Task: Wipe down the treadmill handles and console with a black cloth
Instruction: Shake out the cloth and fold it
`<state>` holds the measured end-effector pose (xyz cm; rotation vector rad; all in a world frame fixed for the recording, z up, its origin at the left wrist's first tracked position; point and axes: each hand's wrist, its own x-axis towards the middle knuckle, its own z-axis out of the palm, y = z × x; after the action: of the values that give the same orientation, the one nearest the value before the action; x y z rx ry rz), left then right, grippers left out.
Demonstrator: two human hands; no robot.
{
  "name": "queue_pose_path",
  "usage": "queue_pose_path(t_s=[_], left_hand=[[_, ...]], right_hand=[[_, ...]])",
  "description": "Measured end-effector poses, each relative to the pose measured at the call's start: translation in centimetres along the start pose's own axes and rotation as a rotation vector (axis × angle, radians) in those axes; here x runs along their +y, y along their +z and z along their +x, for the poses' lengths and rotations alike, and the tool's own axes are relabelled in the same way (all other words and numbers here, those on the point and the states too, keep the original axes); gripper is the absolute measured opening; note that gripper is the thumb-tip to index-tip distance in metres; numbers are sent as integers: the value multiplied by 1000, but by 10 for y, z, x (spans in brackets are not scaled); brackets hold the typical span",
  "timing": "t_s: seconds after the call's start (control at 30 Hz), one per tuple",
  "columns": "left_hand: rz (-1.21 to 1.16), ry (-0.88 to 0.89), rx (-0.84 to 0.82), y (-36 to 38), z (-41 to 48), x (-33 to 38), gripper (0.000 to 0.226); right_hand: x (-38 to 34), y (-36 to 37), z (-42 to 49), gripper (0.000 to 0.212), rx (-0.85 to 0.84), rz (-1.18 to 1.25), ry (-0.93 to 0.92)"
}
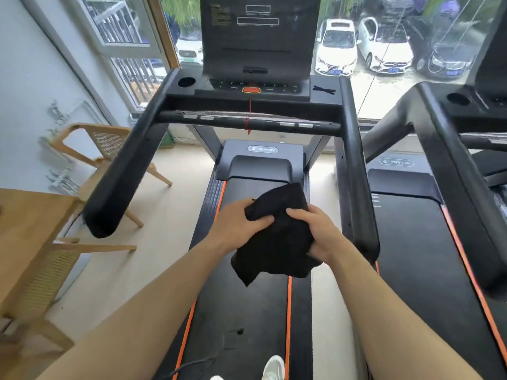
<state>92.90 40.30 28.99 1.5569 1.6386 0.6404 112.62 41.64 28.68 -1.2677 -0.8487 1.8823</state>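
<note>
A black cloth (277, 239) hangs bunched between both hands above the treadmill belt (247, 311). My left hand (238, 223) grips its upper left part, and my right hand (318, 231) holds its right side. The left handle (123, 171) slopes down toward me on the left. The right handle (356, 171) runs down just beside my right hand. A crossbar (247, 122) joins them ahead. Above it sits the console (255, 86) with a red button, under a dark screen (258, 34). Neither hand touches the handles or console.
A second treadmill (444, 187) stands close on the right. Wooden chairs (101, 149) and a wooden table (30, 231) are on the left. A window (384, 50) ahead shows parked cars. My white shoe (273, 368) rests on the belt.
</note>
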Motion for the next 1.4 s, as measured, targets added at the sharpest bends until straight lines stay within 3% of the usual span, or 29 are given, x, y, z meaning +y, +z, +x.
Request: queue_pose_path(t_s=[0.17,0.3,0.4,0.53,0.67,0.9,1.13,1.4], left_hand=[[-51,-174,29,-62,-31,-54,37],[-16,-216,7,-111,-64,-95,20],[-74,-241,72,-144,-86,-117,8],[-114,-273,159,-180,-111,-141,9],[-249,-323,244,-217,-138,-170,17],[-415,-319,392,-257,-160,-206,2],[-317,-265,554,-289,-89,-192,12],[-141,-233,574,-324,88,-172,15]], right_hand=[[-7,73,14,16,-28,10,12],[-6,125,22,8,-11,48,126],[-2,163,27,20,-62,10,182],[9,216,33,41,-41,-20,141],[25,258,46,17,-60,-111,23],[57,298,74,22,103,-357,-34],[26,304,116,19,149,-364,-148],[-56,281,231,20,239,-354,-252]])
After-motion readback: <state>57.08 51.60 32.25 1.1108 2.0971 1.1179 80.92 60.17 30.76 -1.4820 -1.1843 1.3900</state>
